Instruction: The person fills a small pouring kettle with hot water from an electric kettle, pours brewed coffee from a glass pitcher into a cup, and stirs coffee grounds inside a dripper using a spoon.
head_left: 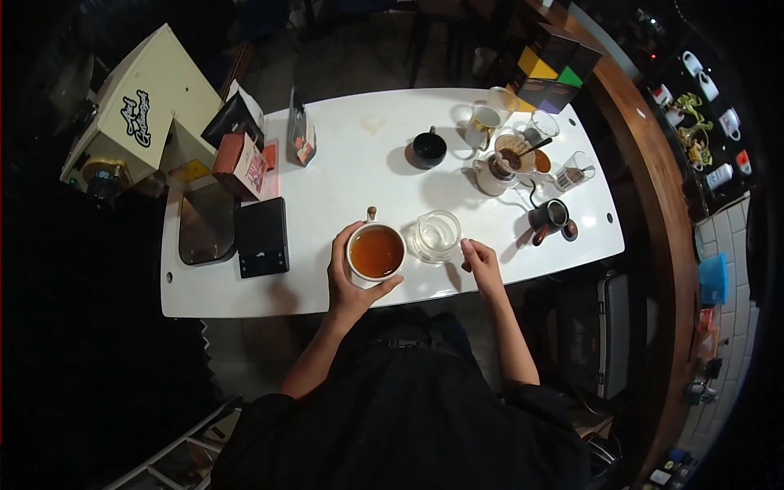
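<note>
My left hand (347, 282) is wrapped around a white mug (356, 267) filled nearly to the rim with amber-brown liquid (377, 251). The mug's handle points away from me. Just right of it, a clear glass pitcher (438, 235) with no dark liquid in it stands at the table's near side. The fingers of my right hand (482, 265) are closed in a pinch at the pitcher's right side, where its handle is. A black cup (429, 151) sits farther back.
On the white table (351, 180), a dripper with coffee grounds (513, 152) tops a server (493, 180) at right. A black gooseneck kettle (547, 216) stands nearby. To the left are a black scale (263, 237), a red box (241, 167) and a cream grinder (155, 102).
</note>
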{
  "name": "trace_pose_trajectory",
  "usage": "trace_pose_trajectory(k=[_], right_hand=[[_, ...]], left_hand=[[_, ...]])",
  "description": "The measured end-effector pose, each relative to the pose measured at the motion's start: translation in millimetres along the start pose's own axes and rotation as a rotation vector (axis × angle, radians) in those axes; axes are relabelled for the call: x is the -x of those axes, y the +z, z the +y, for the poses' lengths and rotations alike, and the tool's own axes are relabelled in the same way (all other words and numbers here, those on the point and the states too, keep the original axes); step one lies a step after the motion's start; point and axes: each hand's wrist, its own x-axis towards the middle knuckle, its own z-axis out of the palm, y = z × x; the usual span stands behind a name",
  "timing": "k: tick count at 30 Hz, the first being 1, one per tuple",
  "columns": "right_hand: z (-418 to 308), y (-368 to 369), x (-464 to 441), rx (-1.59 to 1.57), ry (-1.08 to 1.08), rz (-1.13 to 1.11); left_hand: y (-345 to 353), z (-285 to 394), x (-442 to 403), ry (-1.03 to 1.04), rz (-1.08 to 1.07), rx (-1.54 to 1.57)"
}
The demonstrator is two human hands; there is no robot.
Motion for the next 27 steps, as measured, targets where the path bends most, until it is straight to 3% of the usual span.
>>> trace_pose_trajectory(k=[11,27], right_hand=[[33,-25,4,-0.18,-0.03,0.003],[38,-41,37,-0.17,-0.017,-0.006]], left_hand=[[26,20,19,0.01,-0.059,0.145],[53,44,69,-0.042,-0.047,0.165]])
